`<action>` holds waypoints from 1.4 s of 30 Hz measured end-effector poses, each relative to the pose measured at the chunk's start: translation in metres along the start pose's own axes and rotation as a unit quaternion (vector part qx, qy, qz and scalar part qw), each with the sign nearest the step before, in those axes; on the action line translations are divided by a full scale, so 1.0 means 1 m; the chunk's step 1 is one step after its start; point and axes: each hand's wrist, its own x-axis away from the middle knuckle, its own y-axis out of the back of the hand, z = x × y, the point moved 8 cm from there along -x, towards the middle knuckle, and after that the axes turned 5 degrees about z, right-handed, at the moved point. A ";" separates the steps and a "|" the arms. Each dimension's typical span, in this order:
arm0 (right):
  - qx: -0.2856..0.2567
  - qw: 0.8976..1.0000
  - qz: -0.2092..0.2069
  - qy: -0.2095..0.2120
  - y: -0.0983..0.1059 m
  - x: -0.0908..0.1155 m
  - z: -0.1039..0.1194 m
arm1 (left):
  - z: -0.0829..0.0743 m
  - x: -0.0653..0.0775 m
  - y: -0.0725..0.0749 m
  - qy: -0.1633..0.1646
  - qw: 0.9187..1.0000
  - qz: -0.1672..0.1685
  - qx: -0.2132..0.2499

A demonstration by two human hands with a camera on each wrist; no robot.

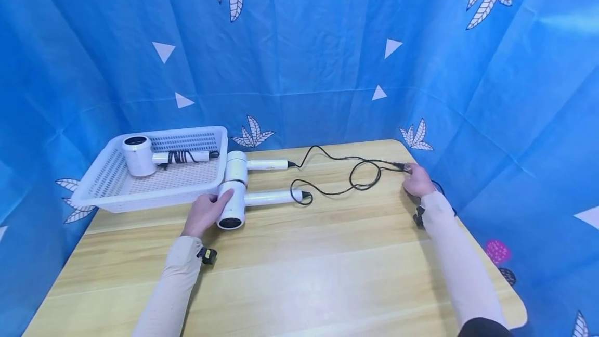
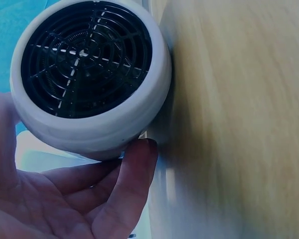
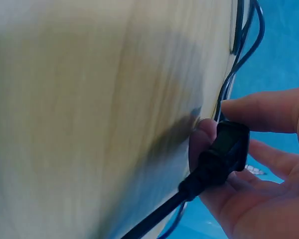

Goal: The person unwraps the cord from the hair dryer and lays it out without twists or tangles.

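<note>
My left hand (image 1: 206, 213) grips the barrel of the nearer white hair dryer (image 1: 237, 201), which lies on the table with its handle pointing right. In the left wrist view the round black grille (image 2: 84, 59) faces the camera, with the thumb and fingers at the barrel's sides. A second white hair dryer (image 1: 236, 168) lies just behind the first. Over at the right edge, my right hand (image 1: 418, 180) holds a black plug (image 3: 225, 153) between its fingers, with its prongs not visible. Thin black cords (image 1: 331, 156) run loosely looped from the two handles toward that hand.
A white plastic basket (image 1: 154, 196) stands at the back left. Inside it lies a third hair dryer (image 1: 139, 160), its cord wound round the handle. The wooden table (image 1: 327, 269) ends at a blue patterned curtain (image 1: 318, 66) behind and at the sides.
</note>
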 end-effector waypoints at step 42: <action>0.081 0.927 0.051 0.363 -0.133 0.059 0.259 | 0.005 0.032 0.035 -0.032 0.999 0.020 -0.023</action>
